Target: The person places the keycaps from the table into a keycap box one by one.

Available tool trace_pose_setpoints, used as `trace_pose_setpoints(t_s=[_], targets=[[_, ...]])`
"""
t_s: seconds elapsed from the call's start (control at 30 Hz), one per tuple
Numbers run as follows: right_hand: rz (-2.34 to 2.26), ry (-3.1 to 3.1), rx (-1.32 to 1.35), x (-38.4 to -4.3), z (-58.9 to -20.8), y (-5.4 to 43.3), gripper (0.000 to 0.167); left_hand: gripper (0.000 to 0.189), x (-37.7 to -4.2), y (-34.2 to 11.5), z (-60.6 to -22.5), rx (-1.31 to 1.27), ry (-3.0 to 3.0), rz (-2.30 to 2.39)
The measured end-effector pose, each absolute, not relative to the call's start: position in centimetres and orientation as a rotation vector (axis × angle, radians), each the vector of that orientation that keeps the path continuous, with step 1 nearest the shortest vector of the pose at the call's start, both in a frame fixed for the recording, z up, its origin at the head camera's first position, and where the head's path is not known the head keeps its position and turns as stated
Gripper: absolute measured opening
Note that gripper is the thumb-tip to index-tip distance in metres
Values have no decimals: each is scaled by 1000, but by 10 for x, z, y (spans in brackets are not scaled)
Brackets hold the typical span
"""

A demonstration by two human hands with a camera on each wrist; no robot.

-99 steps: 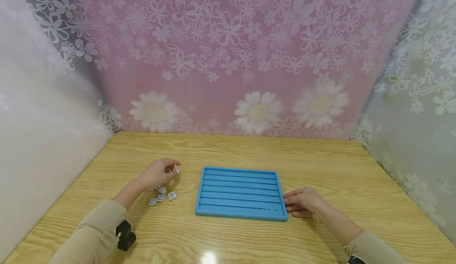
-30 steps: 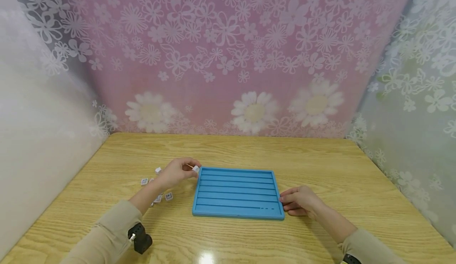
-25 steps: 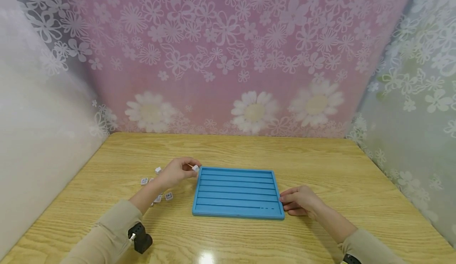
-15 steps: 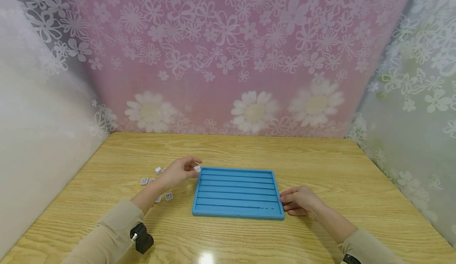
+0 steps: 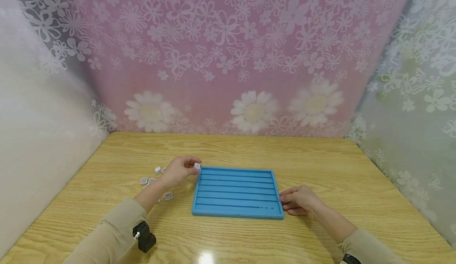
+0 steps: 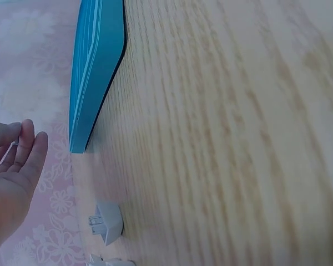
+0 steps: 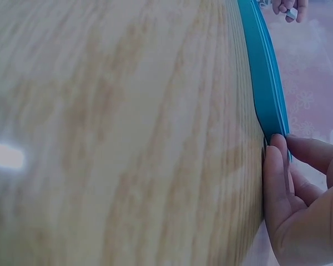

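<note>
Between thumb and fingers my left hand (image 5: 179, 169) pinches a small white keycap (image 5: 197, 166) at the back left corner of a blue ridged tray (image 5: 193, 213). In the left wrist view the fingers largely cover that keycap. My right hand (image 5: 302, 201) rests at the tray's right edge; the right wrist view shows its thumb on the rim and its fingers against the side. Left of the tray, several loose keycaps (image 5: 168, 196) lie on the table, some with their hollow undersides up and some partly hidden behind the left forearm. One keycap (image 6: 109, 223) lies on its side, stem showing.
The wooden table (image 5: 242, 240) reaches back to a pink flowered curtain (image 5: 213, 58). Pale sheets hang at the left and right sides. A black wrist camera (image 5: 144, 236) sits on the left sleeve.
From the loose keycaps, my left hand has moved right to the tray's corner with a keycap. In the last half second the keycap has tilted and risen slightly. The right hand stays in place.
</note>
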State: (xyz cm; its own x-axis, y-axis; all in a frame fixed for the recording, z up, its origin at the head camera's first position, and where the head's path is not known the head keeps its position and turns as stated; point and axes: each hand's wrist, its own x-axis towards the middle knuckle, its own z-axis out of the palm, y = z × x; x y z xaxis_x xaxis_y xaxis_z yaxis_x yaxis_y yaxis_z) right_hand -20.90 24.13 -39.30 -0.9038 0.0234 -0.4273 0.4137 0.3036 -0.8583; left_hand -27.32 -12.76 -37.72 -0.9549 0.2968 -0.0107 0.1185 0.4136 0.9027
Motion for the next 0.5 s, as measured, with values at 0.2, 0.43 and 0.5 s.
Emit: trace_pose_setpoints(t_s=[0.2,0.43,0.5], targets=[[-1630,2250,382,-209,-394,241,32,33,-275,-125,-381,358,2471,1597],[-1629,2244,394,-209,-393,241,31,29,-275,-124,-382,428,2635,1445],[-1629,2246,393,-209,-393,241,31,28,-276,-124,-382,431,2655,1418]])
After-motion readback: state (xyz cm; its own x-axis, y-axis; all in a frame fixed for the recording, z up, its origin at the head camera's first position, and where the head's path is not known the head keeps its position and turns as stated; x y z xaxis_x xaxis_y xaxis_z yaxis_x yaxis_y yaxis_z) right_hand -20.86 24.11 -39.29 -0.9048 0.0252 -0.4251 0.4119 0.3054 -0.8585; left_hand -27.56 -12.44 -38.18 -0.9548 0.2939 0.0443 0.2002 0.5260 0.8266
